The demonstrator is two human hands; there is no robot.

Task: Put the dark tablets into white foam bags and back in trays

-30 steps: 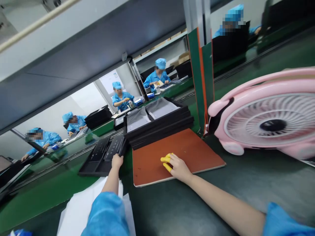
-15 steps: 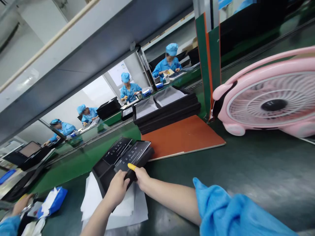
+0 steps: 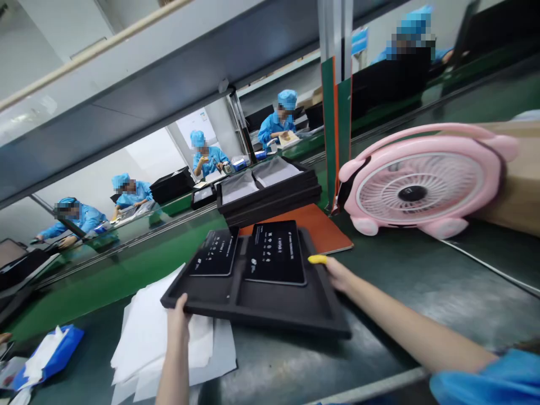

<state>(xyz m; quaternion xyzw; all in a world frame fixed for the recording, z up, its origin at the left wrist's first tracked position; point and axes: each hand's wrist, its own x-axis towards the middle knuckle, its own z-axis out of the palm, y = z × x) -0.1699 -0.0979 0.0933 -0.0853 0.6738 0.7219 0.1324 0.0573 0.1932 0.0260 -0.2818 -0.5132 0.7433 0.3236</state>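
A black foam tray point(image 3: 270, 306) lies in front of me, partly over white sheets point(image 3: 147, 337), with two black printed panels in its wells: a left panel point(image 3: 214, 253) and a right panel point(image 3: 276, 253). My left hand point(image 3: 179, 318) grips the tray's near left corner, thumb on top. My right hand point(image 3: 335, 273), with a yellow finger cot point(image 3: 317, 259) on one fingertip, holds the tray's right edge.
A stack of black trays point(image 3: 270, 194) rests on a brown board point(image 3: 324, 230) behind. A pink desk fan point(image 3: 417, 183) stands at right beside a cardboard box point(image 3: 521, 180). A blue tissue pack point(image 3: 50, 351) lies at left. Several people in blue work along the green conveyor point(image 3: 105, 270).
The black tray has come off the conveyor side toward me and now lies flat over the white sheets; my hands have spread from its near end to its left corner and right edge.
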